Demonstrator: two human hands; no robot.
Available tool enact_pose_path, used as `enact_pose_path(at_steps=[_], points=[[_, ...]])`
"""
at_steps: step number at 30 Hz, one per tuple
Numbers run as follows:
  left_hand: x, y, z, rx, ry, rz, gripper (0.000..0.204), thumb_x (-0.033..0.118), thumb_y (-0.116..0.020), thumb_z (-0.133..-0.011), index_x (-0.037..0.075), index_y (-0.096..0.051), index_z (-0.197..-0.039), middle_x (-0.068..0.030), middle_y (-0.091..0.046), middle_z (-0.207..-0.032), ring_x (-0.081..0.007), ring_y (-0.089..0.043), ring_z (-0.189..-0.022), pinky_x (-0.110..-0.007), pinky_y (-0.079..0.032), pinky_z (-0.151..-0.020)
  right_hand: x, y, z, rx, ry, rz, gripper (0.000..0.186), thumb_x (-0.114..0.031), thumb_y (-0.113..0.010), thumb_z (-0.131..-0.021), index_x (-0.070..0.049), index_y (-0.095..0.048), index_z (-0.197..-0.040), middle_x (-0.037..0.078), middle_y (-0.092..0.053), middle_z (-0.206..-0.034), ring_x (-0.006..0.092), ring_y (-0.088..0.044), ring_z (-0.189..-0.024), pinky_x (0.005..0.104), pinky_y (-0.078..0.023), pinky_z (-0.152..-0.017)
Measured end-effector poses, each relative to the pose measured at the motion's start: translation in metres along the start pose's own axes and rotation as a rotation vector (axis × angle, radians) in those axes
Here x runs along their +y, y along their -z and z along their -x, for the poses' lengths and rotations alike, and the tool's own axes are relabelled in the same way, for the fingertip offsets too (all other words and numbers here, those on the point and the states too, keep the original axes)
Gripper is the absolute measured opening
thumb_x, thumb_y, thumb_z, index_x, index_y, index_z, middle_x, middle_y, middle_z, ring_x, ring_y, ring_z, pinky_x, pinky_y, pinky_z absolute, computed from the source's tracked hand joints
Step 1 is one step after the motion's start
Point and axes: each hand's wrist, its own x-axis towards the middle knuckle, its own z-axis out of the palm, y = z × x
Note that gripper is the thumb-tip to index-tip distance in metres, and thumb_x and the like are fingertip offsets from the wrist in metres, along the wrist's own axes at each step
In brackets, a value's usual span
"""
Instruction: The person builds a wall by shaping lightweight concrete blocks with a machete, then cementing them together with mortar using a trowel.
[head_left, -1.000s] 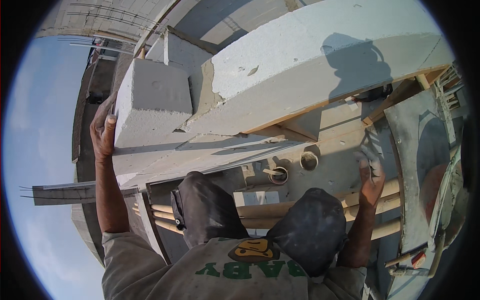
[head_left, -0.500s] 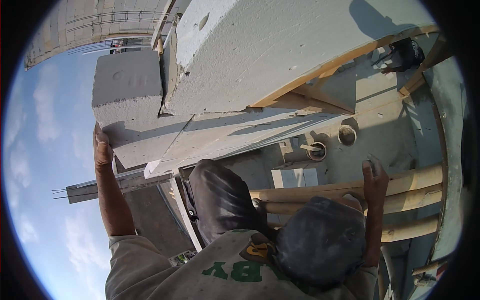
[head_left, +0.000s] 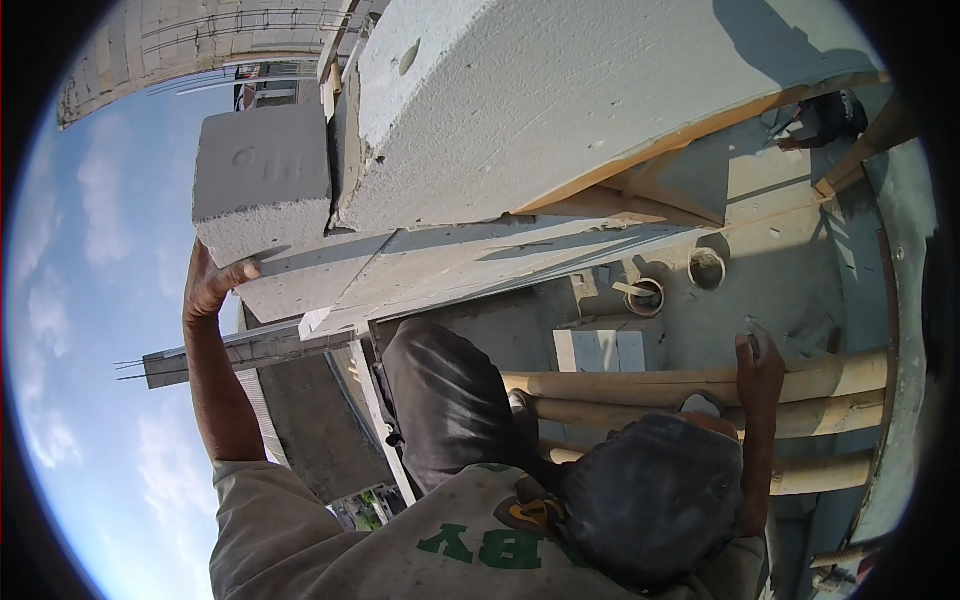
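Note:
My left hand (head_left: 212, 285) grips the left end of the pale wall, just below a grey-topped aerated concrete block (head_left: 262, 165). The thumb lies across the near face of the light block (head_left: 300, 285) under it, and the fingers are mostly hidden behind its edge. Off to the right, my right hand (head_left: 760, 370) is raised in front of the bamboo poles (head_left: 825, 380), away from the wall. Its fingers are curled together, and whether they hold something small cannot be made out.
A large block (head_left: 540, 110) tops the wall beside a wooden frame (head_left: 640, 150). Below stand a bucket with a stick (head_left: 645, 297), another bucket (head_left: 707, 268) and white blocks (head_left: 600, 350). My bent knees are in front. Another person (head_left: 840, 115) is at upper right; a drop lies left.
My left thumb has swung out across the block's face, away from the edge. My right hand has shifted slightly, its fingers more curled. The view has moved a little.

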Motion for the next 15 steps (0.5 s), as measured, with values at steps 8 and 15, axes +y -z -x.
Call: enact_pose_path(at_steps=[8, 15], points=[[0.008, -0.007, -0.005, 0.011, -0.164, -0.13, 0.128, 0.058, -0.088, -0.039, 0.001, -0.035, -0.139, -0.0177, -0.048, -0.131, -0.0315, -0.045, -0.123, -0.044, -0.037, -0.102, 0.001, 0.009, -0.006, -0.039, 0.008, 0.128, 0.04, -0.028, -0.058, -0.088, 0.003, -0.06, -0.114, 0.021, -0.065, -0.097, 0.0333, -0.064, -0.091, 0.0405, -0.048, -0.083], [0.071, -0.01, 0.0, 0.023, -0.446, -0.154, 0.132, 0.073, -0.073, -0.054, 0.005, -0.013, -0.15, -0.0216, -0.024, -0.151, -0.035, -0.035, -0.133, -0.049, -0.037, -0.104, -0.032, 0.037, 0.024, 0.032, 0.009, 0.159, 0.044, -0.036, -0.058, -0.087, 0.002, -0.06, -0.111, 0.024, -0.065, -0.101, 0.0383, -0.061, -0.097, 0.0435, -0.047, -0.085]])
